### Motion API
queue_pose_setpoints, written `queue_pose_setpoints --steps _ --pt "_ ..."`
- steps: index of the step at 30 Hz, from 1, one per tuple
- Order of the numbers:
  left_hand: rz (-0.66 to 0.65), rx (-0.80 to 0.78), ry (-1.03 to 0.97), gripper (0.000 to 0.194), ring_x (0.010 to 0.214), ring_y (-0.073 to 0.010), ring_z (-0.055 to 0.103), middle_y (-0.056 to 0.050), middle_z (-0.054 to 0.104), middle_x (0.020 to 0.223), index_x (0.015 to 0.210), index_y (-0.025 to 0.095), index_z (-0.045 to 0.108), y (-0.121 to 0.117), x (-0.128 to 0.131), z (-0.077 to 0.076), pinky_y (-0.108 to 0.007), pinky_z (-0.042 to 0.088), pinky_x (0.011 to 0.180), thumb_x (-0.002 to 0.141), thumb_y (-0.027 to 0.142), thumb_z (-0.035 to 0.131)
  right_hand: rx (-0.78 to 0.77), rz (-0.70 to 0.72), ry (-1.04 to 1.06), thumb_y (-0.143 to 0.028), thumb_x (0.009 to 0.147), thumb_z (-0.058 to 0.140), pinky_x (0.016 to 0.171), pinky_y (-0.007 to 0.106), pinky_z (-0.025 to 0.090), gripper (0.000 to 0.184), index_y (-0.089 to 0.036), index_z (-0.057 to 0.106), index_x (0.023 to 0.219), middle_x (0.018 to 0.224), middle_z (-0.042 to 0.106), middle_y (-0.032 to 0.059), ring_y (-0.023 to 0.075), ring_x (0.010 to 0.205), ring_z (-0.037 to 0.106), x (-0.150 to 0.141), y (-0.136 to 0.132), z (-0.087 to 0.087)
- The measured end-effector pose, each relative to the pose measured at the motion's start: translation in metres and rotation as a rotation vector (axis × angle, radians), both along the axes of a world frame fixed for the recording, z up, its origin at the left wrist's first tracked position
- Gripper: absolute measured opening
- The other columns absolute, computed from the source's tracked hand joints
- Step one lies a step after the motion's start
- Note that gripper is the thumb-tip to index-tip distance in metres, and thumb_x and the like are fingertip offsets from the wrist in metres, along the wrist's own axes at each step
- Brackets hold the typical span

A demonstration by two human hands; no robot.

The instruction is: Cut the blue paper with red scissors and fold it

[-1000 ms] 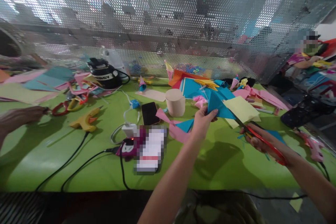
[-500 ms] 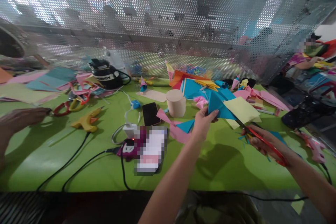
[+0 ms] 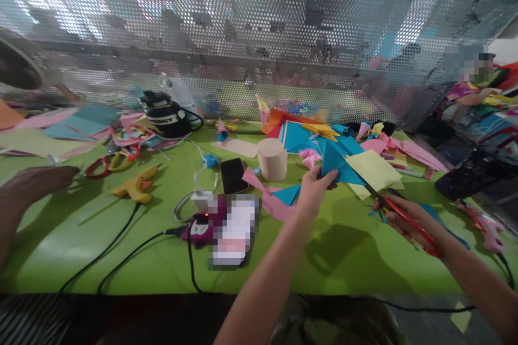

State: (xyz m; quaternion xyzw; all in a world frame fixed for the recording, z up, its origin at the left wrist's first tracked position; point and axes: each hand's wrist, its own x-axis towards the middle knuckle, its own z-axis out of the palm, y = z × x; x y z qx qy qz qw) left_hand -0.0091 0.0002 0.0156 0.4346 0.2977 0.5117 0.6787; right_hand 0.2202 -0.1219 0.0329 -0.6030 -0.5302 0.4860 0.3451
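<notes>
My left hand pinches blue paper between thumb and fingers, above the green table; my right-hand fingers wrap red-handled scissors, blades at the paper's right corner. Positions scarcely differ from a second ago, suggesting little cutting progress.

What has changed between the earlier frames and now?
Nothing visibly moved, was grasped or let go; only the whole view shifted slightly. The left hand still pinches the blue paper; the right hand still holds the scissors at its edge.
</notes>
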Motion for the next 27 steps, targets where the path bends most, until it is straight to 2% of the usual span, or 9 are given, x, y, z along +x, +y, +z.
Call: queue_pose_setpoints --steps 6,9,12,16,19,27 --pt "-0.005 0.007 -0.009 0.036 0.059 -0.0094 0.055 0.0 0.063 0.068 0.081 0.014 0.069 0.0 -0.001 0.0 -0.025 0.044 0.063 0.07 0.044 0.085 -0.006 0.024 -0.06 -0.073 0.079 0.069 0.04 0.021 0.018 0.064 -0.02 0.06 0.113 0.058 0.032 -0.01 0.006 0.044 0.026 0.004 -0.001 -0.006" --pt "-0.017 0.009 -0.017 0.037 0.059 -0.0088 0.054 0.0 0.063 0.068 0.081 0.014 0.069 0.0 0.0 0.0 -0.024 0.044 0.063 0.069 0.045 0.085 0.025 0.034 -0.089 -0.071 0.081 0.067 0.041 0.022 0.029 0.062 -0.023 0.059 0.12 0.065 0.042 -0.0062 0.0082 0.047 0.036 0.007 -0.003 -0.006" --pt "-0.045 0.022 -0.009 0.039 0.058 -0.009 0.054 0.0 0.063 0.067 0.079 0.014 0.069 -0.002 0.001 -0.001 -0.025 0.044 0.062 0.068 0.047 0.086 0.044 0.044 -0.108 -0.07 0.083 0.067 0.051 0.026 0.044 0.063 -0.025 0.059 0.127 0.075 0.053 -0.001 0.0129 0.057 0.05 0.006 -0.006 -0.004" --pt "-0.096 0.02 -0.015 0.041 0.057 -0.0087 0.053 0.0 0.063 0.068 0.08 0.014 0.069 -0.003 0.003 -0.002 -0.024 0.044 0.061 0.066 0.048 0.087 0.082 0.056 -0.126 -0.067 0.085 0.065 0.064 0.031 0.054 0.062 -0.024 0.06 0.13 0.084 0.057 0.0026 0.0166 0.068 0.057 0.001 -0.006 -0.001" --pt "-0.109 0.006 -0.011 0.041 0.058 -0.009 0.055 -0.001 0.065 0.069 0.08 0.014 0.07 -0.004 0.004 -0.002 -0.025 0.044 0.062 0.065 0.048 0.088 0.092 0.048 -0.124 -0.069 0.086 0.063 0.061 0.03 0.051 0.06 -0.025 0.058 0.127 0.085 0.055 0.0018 0.0155 0.066 0.055 -0.002 -0.005 -0.001" --pt "-0.111 0.006 -0.001 0.039 0.056 -0.0092 0.054 -0.001 0.063 0.064 0.074 0.014 0.067 -0.004 0.003 -0.002 -0.025 0.041 0.06 0.066 0.048 0.086 0.04 0.04 -0.053 -0.07 0.085 0.064 0.045 0.025 0.029 0.056 -0.025 0.057 0.116 0.067 0.041 -0.0069 0.0075 0.046 0.035 0.002 0.001 -0.01"
